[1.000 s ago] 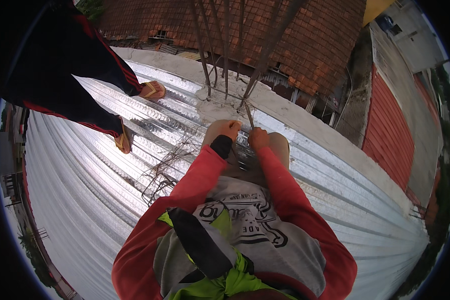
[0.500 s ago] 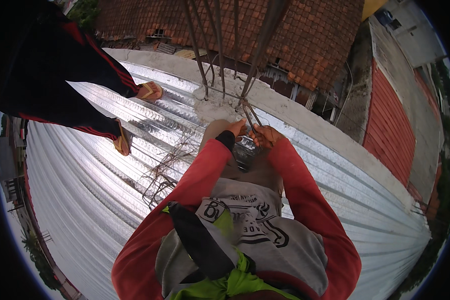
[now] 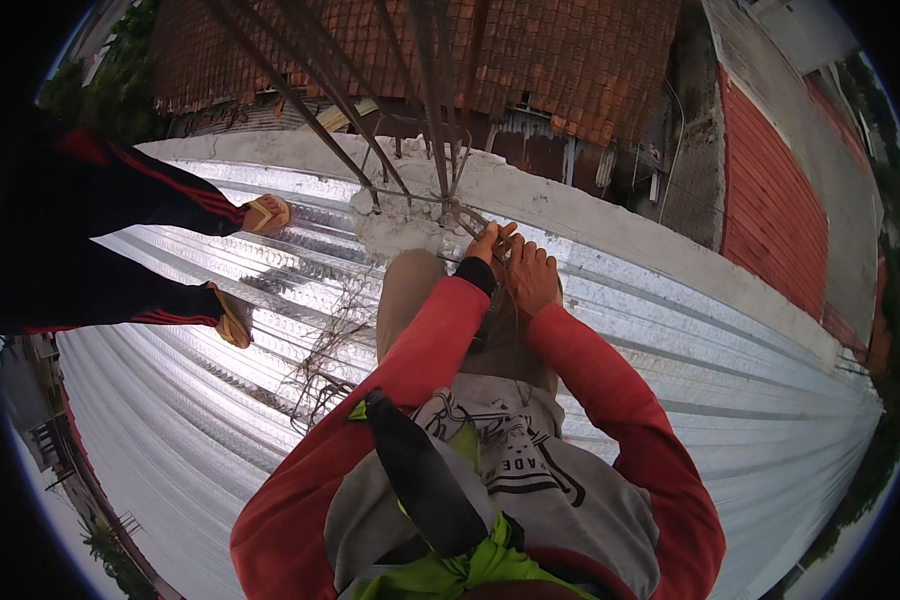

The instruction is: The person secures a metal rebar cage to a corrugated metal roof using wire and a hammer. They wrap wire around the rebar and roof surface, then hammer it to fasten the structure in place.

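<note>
A pair of pincers (image 3: 467, 214), partly covered by my fingers, reaches to the foot of the upright steel bars (image 3: 437, 150). My left hand (image 3: 485, 246), with a black cuff at the wrist, is closed around one handle. Close against it, my right hand (image 3: 534, 277) curls its fingers over the other handle; its grip is partly hidden. A thin tie wire (image 3: 516, 325) seems to hang below the hands. Horizontal steel (image 3: 410, 195) links the bars just above the concrete (image 3: 395, 228).
Shiny corrugated metal sheets (image 3: 670, 370) lie beneath me. Loose wires (image 3: 315, 385) are heaped left of my knee. Another person's sandalled foot (image 3: 267, 214) stands at left. A concrete ledge (image 3: 610, 225) runs along the far edge, with a tiled roof (image 3: 560, 60) beyond.
The view has shifted, so the bars appear farther left and lean more. My hands have drawn closer together, and the pincers now slant more toward the upper left.
</note>
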The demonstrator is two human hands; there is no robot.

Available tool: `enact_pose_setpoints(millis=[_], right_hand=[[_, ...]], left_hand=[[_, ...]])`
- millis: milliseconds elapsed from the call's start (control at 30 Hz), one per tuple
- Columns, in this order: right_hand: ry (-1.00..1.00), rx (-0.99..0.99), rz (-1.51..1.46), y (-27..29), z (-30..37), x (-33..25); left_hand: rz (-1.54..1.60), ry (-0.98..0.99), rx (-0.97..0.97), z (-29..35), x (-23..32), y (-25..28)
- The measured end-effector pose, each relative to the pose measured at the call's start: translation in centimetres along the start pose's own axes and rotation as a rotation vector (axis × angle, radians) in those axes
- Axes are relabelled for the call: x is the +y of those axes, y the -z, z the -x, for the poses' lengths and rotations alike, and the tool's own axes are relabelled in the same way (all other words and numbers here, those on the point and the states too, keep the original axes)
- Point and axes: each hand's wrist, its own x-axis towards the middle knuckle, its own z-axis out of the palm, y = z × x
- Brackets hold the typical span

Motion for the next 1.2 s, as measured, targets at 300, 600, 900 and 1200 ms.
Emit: enact_pose_setpoints(millis=[300, 600, 900, 1200], right_hand=[[0.518, 0.011, -0.079, -1.7, -11.8, 13.2], [-0.497, -1.077, -1.806, -4.2, -1.7, 5.0], [-0.304, -0.648, -1.153, 0.5, -1.3, 4.0], [0.17, -0.023, -0.087, -1.9, -2.3, 6.5]], left_hand=[[-0.056, 0.067, -0.047, -3.3, 1.7, -6.9], [-0.228, 0.089, 0.162, 0.9, 1.9, -2.3], [-0.013, 0.158, -0.032, 0.4, 3.3, -0.1], [0.061, 0.055, 0.111, -2.9, 1.3, -3.5]])
